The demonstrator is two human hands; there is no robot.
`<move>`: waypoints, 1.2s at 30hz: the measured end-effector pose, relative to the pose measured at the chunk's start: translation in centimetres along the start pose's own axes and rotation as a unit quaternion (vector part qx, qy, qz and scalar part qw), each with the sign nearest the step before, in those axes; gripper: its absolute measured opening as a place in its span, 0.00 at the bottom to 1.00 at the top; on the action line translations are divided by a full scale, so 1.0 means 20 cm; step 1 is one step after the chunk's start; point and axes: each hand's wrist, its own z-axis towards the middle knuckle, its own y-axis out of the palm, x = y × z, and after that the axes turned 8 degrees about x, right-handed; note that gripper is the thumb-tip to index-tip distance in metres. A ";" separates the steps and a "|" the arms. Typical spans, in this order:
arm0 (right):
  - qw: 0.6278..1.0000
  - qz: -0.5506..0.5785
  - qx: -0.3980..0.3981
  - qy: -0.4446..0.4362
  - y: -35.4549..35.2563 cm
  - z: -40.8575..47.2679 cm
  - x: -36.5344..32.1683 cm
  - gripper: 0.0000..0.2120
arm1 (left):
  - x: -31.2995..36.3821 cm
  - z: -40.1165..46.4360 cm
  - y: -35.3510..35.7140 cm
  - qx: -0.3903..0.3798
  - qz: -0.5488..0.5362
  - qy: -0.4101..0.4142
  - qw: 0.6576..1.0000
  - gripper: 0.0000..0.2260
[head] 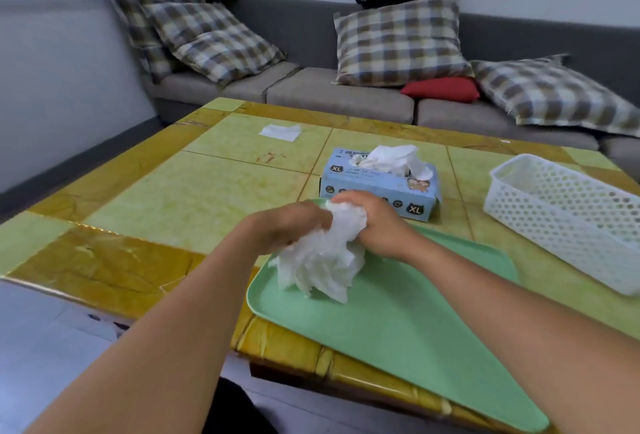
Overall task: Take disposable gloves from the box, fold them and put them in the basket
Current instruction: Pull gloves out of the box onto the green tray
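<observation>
A crumpled white disposable glove (323,257) hangs over the far end of a green tray (398,323). My left hand (291,226) grips its top from the left, and my right hand (374,222) grips it from the right, so both hands meet above the tray. Just behind them stands the blue glove box (367,188) marked XL, with more white gloves (391,158) bunched out of its top opening. The white perforated basket (568,222) sits to the right of the box; its inside is mostly hidden from here.
A flat white sheet (280,131) lies on the far left part of the yellow-green table (194,191). A grey sofa (346,91) with several checked cushions runs behind the table. The table's near edge passes under the tray.
</observation>
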 end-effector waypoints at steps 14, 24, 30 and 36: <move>0.981 0.111 0.014 0.157 -0.19 0.05 -0.13 0.20 | -0.03 -0.01 0.06 0.023 0.081 -0.001 0.996 0.30; 0.945 -0.281 -0.060 0.157 -0.29 0.55 0.32 0.15 | -0.06 0.19 0.00 0.083 0.246 0.014 0.966 0.18; 0.939 -0.330 0.024 0.096 -0.30 0.44 0.20 0.19 | -0.09 0.18 -0.05 0.084 0.238 0.045 0.967 0.23; 0.971 -0.206 0.012 0.123 -0.17 -0.14 -0.14 0.27 | -0.09 0.16 0.00 0.101 0.276 0.054 0.954 0.34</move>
